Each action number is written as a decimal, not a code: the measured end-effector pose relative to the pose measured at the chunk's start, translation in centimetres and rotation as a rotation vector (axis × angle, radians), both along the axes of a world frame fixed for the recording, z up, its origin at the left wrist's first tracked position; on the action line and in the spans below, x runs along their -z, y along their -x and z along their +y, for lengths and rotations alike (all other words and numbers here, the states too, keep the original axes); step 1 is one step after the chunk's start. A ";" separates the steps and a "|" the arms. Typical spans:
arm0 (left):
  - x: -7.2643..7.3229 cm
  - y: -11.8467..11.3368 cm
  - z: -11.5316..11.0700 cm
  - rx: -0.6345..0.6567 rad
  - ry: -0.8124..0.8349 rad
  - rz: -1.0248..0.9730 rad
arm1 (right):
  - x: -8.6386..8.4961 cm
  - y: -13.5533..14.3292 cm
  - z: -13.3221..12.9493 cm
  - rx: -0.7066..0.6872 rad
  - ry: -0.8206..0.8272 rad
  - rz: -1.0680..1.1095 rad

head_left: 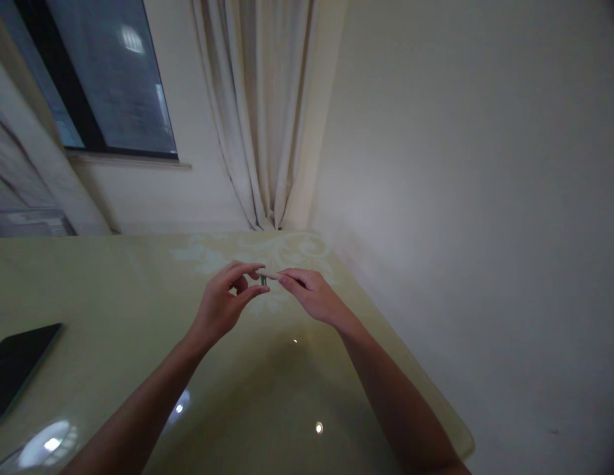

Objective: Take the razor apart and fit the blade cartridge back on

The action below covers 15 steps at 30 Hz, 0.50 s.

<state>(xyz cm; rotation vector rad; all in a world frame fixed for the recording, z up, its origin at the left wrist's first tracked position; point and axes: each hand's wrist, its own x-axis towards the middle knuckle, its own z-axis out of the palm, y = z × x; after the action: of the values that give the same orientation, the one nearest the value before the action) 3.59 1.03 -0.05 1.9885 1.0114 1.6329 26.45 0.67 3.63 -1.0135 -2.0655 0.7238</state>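
Note:
My left hand (226,295) holds a small green object (263,280) between thumb and forefinger, above the table. My right hand (309,290) pinches the right end of a short, pale, stick-like piece (270,274) between thumb and fingers. The left end of the pale piece meets the upper part of the green object, near my left fingertips. Both things are too small to make out in detail.
The glossy pale green table (113,297) has a floral pattern at its back. A dark tablet-like device (20,366) lies at the left. Behind are a curtain (262,112) and a window (113,72); a bare wall (460,198) borders the right side.

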 end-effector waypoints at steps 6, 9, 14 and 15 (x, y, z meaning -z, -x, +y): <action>-0.2 0.0 -0.2 -0.001 -0.013 0.026 | -0.3 0.3 -0.3 0.044 -0.051 -0.012; -0.4 0.0 -0.2 0.004 -0.008 0.009 | -0.3 0.1 0.1 0.122 -0.086 -0.011; 0.1 -0.8 -0.1 0.020 0.053 0.013 | -0.6 -1.1 0.7 0.187 -0.100 0.082; 0.5 -1.1 -0.1 0.028 0.069 0.019 | -0.5 -1.6 0.8 0.205 -0.103 0.095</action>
<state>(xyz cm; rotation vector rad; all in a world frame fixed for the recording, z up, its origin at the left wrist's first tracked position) 4.74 0.89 -0.53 1.9683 1.0276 1.5459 28.07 1.45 4.16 -1.0913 -1.8650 0.5443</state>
